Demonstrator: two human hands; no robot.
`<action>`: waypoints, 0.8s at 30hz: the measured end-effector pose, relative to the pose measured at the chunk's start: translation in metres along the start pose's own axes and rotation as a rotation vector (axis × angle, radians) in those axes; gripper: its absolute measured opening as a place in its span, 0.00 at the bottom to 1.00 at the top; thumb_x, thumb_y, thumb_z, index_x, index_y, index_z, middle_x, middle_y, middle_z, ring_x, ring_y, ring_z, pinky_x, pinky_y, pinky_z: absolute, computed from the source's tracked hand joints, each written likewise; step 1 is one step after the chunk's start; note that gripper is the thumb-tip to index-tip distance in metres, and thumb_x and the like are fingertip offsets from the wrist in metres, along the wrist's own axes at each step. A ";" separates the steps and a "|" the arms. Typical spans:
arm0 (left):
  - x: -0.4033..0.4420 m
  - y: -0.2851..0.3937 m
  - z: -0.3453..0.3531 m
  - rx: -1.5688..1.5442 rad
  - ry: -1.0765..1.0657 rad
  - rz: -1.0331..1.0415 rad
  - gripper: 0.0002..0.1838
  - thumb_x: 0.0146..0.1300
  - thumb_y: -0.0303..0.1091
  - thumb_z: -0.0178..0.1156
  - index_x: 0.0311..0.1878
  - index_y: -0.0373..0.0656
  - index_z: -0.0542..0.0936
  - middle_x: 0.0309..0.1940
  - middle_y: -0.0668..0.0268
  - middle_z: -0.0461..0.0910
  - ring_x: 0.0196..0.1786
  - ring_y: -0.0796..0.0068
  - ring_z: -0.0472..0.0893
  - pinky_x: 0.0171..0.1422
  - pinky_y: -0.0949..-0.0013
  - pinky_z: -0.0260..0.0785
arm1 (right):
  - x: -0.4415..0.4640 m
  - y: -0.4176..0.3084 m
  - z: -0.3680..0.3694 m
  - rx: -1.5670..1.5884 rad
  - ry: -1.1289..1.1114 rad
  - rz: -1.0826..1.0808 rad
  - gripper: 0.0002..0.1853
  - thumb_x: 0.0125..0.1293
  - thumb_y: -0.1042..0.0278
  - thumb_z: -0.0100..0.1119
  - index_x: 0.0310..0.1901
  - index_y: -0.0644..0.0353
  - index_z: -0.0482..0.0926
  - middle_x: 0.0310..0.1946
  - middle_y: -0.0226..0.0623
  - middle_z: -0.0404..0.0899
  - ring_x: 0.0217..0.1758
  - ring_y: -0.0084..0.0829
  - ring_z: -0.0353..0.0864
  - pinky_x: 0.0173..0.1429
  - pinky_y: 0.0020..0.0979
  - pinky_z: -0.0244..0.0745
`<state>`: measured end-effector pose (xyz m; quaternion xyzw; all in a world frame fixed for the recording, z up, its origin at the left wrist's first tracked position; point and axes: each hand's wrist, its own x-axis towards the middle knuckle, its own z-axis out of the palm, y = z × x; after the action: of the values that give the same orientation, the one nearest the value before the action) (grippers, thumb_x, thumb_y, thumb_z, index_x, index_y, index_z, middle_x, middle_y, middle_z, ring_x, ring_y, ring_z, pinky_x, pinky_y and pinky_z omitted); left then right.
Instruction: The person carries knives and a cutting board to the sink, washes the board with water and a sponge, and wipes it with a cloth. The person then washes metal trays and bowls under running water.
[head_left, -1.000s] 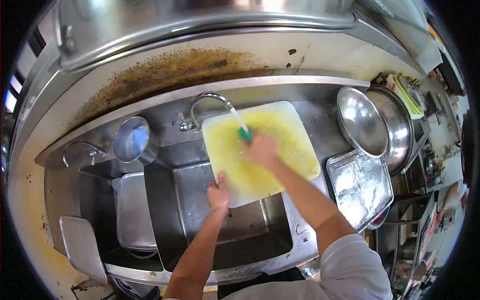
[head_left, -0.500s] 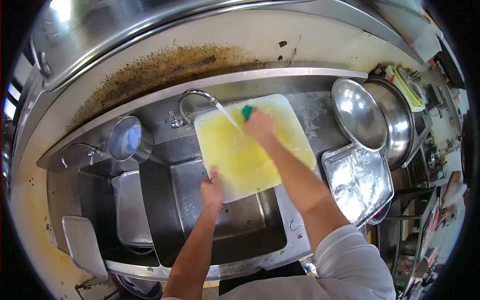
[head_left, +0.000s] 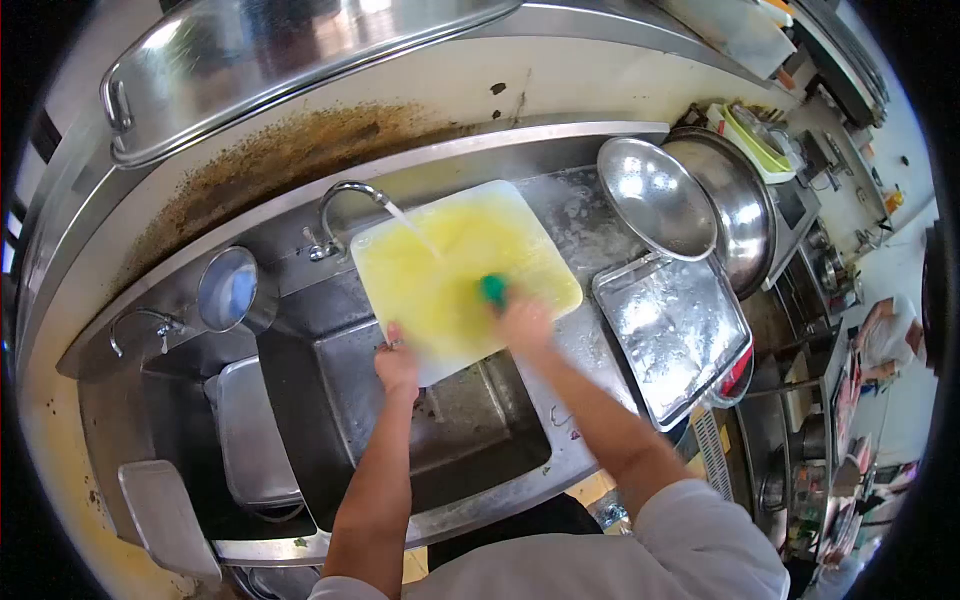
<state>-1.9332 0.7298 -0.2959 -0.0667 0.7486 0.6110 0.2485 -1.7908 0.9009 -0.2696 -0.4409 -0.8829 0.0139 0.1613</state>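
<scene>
A large cutting board point(head_left: 530, 245), white with yellow over much of its face, lies tilted across the sink basin point(head_left: 460, 440) and the steel counter. Closed on its near left edge is my left hand point(head_left: 397, 366), the thumb on top. My right hand point(head_left: 525, 325), blurred by motion, presses a green scouring pad point(head_left: 493, 289) against the board's lower right part. Water runs from the curved faucet point(head_left: 350, 190) onto the board's upper left area.
A steel pot point(head_left: 232, 290) stands between the basins, near a second faucet point(head_left: 150, 318). Metal trays point(head_left: 260, 430) rest in the left basin. To the right are a foil-covered tray point(head_left: 675, 335), a round steel lid point(head_left: 655, 195) and a large bowl point(head_left: 745, 215). Another person point(head_left: 888, 335) is far right.
My right hand has swept the scouring pad from the board's upper part down toward its near side. My left hand still grips the edge. The view has shifted to the right.
</scene>
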 end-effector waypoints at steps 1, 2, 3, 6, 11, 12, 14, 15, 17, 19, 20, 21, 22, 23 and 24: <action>0.002 -0.004 -0.002 0.063 0.009 0.002 0.39 0.74 0.64 0.51 0.44 0.25 0.79 0.36 0.47 0.84 0.37 0.60 0.81 0.44 0.58 0.74 | -0.035 -0.043 -0.002 -0.089 0.046 -0.111 0.25 0.63 0.40 0.60 0.39 0.60 0.81 0.26 0.52 0.84 0.29 0.52 0.85 0.46 0.56 0.78; 0.009 -0.009 -0.004 0.128 0.019 0.009 0.40 0.74 0.65 0.50 0.43 0.25 0.79 0.36 0.47 0.83 0.37 0.59 0.81 0.43 0.58 0.74 | -0.057 -0.060 -0.016 0.136 0.010 -0.209 0.22 0.63 0.44 0.62 0.38 0.59 0.80 0.26 0.52 0.83 0.28 0.52 0.84 0.44 0.55 0.78; 0.014 -0.011 -0.004 0.196 0.025 0.019 0.41 0.74 0.66 0.49 0.43 0.25 0.79 0.35 0.47 0.83 0.37 0.59 0.81 0.43 0.58 0.74 | -0.067 -0.068 -0.025 0.362 -0.020 -0.302 0.20 0.63 0.47 0.65 0.37 0.59 0.79 0.25 0.52 0.82 0.27 0.52 0.84 0.41 0.55 0.79; 0.003 0.003 -0.005 0.256 -0.013 0.006 0.43 0.74 0.68 0.46 0.43 0.24 0.79 0.36 0.45 0.83 0.36 0.57 0.81 0.41 0.57 0.74 | -0.040 0.014 -0.013 0.287 0.095 -0.019 0.18 0.62 0.52 0.67 0.34 0.60 0.77 0.24 0.55 0.81 0.28 0.52 0.85 0.33 0.51 0.79; 0.019 -0.007 -0.002 0.312 -0.069 0.024 0.47 0.73 0.71 0.42 0.45 0.23 0.81 0.36 0.45 0.84 0.37 0.57 0.81 0.42 0.54 0.73 | -0.049 0.003 -0.030 0.361 0.085 0.127 0.22 0.64 0.49 0.68 0.32 0.62 0.75 0.16 0.47 0.78 0.18 0.49 0.80 0.25 0.45 0.77; 0.020 -0.007 -0.005 0.335 -0.072 0.027 0.48 0.73 0.71 0.41 0.46 0.22 0.81 0.36 0.45 0.84 0.37 0.57 0.82 0.42 0.54 0.73 | -0.076 -0.034 -0.025 0.420 0.161 -0.068 0.22 0.64 0.48 0.68 0.32 0.62 0.76 0.18 0.48 0.77 0.19 0.50 0.80 0.26 0.46 0.77; 0.019 0.010 -0.013 0.356 -0.107 -0.037 0.48 0.74 0.71 0.40 0.47 0.23 0.81 0.37 0.45 0.84 0.41 0.56 0.84 0.44 0.54 0.73 | -0.094 -0.056 -0.024 0.523 0.249 -0.276 0.24 0.64 0.46 0.68 0.33 0.63 0.77 0.20 0.50 0.77 0.22 0.51 0.80 0.29 0.47 0.77; 0.020 0.016 -0.018 0.377 -0.133 -0.070 0.48 0.74 0.71 0.39 0.47 0.23 0.82 0.38 0.45 0.85 0.42 0.56 0.84 0.45 0.54 0.74 | -0.094 -0.053 -0.025 0.565 0.257 -0.280 0.24 0.63 0.45 0.68 0.33 0.62 0.77 0.21 0.50 0.77 0.23 0.51 0.80 0.29 0.48 0.76; 0.031 0.013 -0.022 0.386 -0.147 -0.011 0.49 0.74 0.71 0.38 0.49 0.24 0.82 0.40 0.45 0.85 0.44 0.56 0.84 0.47 0.55 0.74 | -0.094 -0.031 -0.015 0.610 0.144 -0.039 0.25 0.60 0.43 0.70 0.31 0.61 0.77 0.23 0.48 0.76 0.25 0.51 0.79 0.30 0.49 0.75; 0.020 0.041 -0.022 0.459 -0.143 -0.006 0.49 0.74 0.72 0.37 0.50 0.23 0.82 0.41 0.46 0.85 0.43 0.58 0.84 0.47 0.54 0.74 | -0.073 0.007 -0.029 0.538 0.107 0.199 0.24 0.59 0.44 0.72 0.32 0.61 0.77 0.26 0.48 0.77 0.28 0.51 0.80 0.33 0.49 0.76; 0.016 0.048 -0.022 0.430 -0.147 -0.012 0.49 0.74 0.72 0.38 0.51 0.23 0.81 0.41 0.47 0.85 0.44 0.59 0.84 0.47 0.54 0.74 | -0.078 -0.003 -0.033 0.578 0.110 0.132 0.22 0.60 0.47 0.72 0.33 0.60 0.78 0.27 0.48 0.78 0.30 0.51 0.80 0.35 0.49 0.76; 0.014 0.054 -0.019 0.395 -0.152 -0.015 0.49 0.73 0.72 0.39 0.51 0.23 0.81 0.42 0.48 0.85 0.44 0.60 0.84 0.47 0.54 0.75 | -0.086 -0.027 -0.042 0.616 0.117 0.059 0.20 0.60 0.49 0.72 0.34 0.60 0.78 0.28 0.49 0.78 0.32 0.52 0.81 0.36 0.49 0.76; 0.011 0.056 -0.017 0.360 -0.155 -0.022 0.49 0.73 0.72 0.40 0.52 0.23 0.81 0.43 0.49 0.85 0.45 0.60 0.84 0.47 0.54 0.75 | -0.098 -0.052 -0.044 0.652 0.118 -0.015 0.18 0.61 0.52 0.73 0.35 0.59 0.79 0.29 0.49 0.79 0.35 0.53 0.81 0.38 0.48 0.76; 0.019 0.054 -0.020 0.366 -0.176 -0.035 0.48 0.73 0.71 0.42 0.53 0.23 0.80 0.44 0.49 0.85 0.45 0.61 0.84 0.48 0.54 0.75 | -0.114 -0.079 -0.033 0.694 0.102 -0.128 0.16 0.60 0.58 0.72 0.36 0.61 0.78 0.29 0.49 0.77 0.35 0.53 0.80 0.41 0.48 0.76; 0.036 0.050 -0.028 0.376 -0.195 -0.045 0.47 0.73 0.70 0.43 0.54 0.22 0.79 0.45 0.50 0.85 0.46 0.61 0.84 0.48 0.54 0.75 | -0.122 -0.087 -0.029 0.712 0.106 -0.254 0.15 0.61 0.59 0.71 0.38 0.60 0.79 0.29 0.49 0.77 0.35 0.52 0.80 0.42 0.48 0.77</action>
<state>-1.9926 0.7227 -0.2650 0.0237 0.8201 0.4585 0.3414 -1.7812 0.7488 -0.2605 -0.2442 -0.8609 0.2768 0.3501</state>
